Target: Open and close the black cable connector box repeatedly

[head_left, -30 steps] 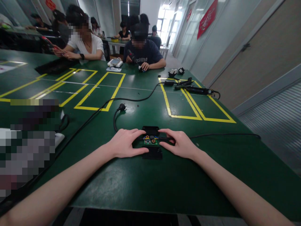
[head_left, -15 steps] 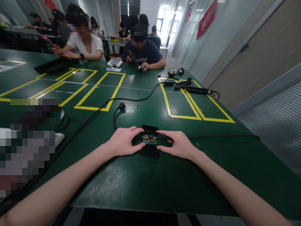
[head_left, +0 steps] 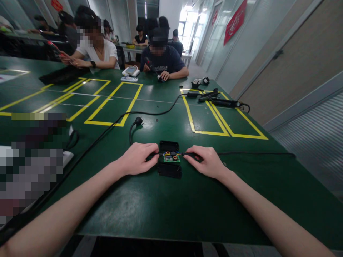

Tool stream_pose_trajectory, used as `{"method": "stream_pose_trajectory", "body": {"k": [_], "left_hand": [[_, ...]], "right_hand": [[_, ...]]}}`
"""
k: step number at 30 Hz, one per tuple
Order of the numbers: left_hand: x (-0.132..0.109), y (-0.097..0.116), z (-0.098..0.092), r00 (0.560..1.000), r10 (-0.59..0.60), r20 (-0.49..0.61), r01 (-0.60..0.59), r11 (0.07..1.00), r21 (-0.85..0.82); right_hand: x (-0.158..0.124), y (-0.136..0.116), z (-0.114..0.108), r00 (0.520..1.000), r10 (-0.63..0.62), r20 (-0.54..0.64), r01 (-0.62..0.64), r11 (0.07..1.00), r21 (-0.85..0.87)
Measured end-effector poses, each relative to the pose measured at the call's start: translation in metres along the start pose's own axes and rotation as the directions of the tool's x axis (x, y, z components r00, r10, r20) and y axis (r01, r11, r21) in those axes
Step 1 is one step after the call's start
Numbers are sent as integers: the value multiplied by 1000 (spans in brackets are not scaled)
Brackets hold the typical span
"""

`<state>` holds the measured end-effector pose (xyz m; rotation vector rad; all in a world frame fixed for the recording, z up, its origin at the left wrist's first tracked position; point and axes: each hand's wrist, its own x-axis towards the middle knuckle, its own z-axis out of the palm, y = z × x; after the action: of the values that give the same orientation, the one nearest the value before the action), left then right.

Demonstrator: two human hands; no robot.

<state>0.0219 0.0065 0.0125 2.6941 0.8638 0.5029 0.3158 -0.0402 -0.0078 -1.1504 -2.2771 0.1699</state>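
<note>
Circuit board (head_left: 172, 157) lies between left hand (head_left: 138, 157) and right hand (head_left: 205, 160), casing pieces (head_left: 169, 171) on its far and near sides. Both hands, spread towards those pieces earlier, now appear narrowed onto left cable (head_left: 161, 154) and right cable (head_left: 190, 154), suggesting steadier control.

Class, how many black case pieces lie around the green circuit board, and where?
2. The far case piece lies just beyond the circuit board; the near case piece lies on the wearer's side of it. No others show.
</note>
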Motion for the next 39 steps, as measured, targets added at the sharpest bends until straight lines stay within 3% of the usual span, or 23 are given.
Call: {"method": "stream_pose_trajectory", "body": {"k": [3, 8, 14, 21, 26, 39], "left_hand": [[-1, 0, -6, 996, 76, 40, -73, 995, -72], [-3, 1, -6, 994, 81, 69, -72, 990, -121], [-3, 1, 1, 996, 47, 75, -41, 995, -88], [-1, -4, 4, 998, 8, 62, -5, 999, -40], [1, -5, 6, 1000, 13, 12, -14, 999, 50], [-1, -3, 17, 1000, -6, 29, 6, 1000, 10]], "right_hand": [[-1, -4, -4, 993, -112, 30, 111, 993, 46], [-2, -10, -6, 981, -180, 71, 173, 981, 91], [-2, -11, -6, 972, -181, 147, 170, 982, 84], [2, -8, -2, 964, -134, 231, 156, 984, -80], [3, -4, 3, 981, -89, 171, 113, 984, -138], [6, -7, 3, 981, -106, 163, 112, 993, -28]]}}
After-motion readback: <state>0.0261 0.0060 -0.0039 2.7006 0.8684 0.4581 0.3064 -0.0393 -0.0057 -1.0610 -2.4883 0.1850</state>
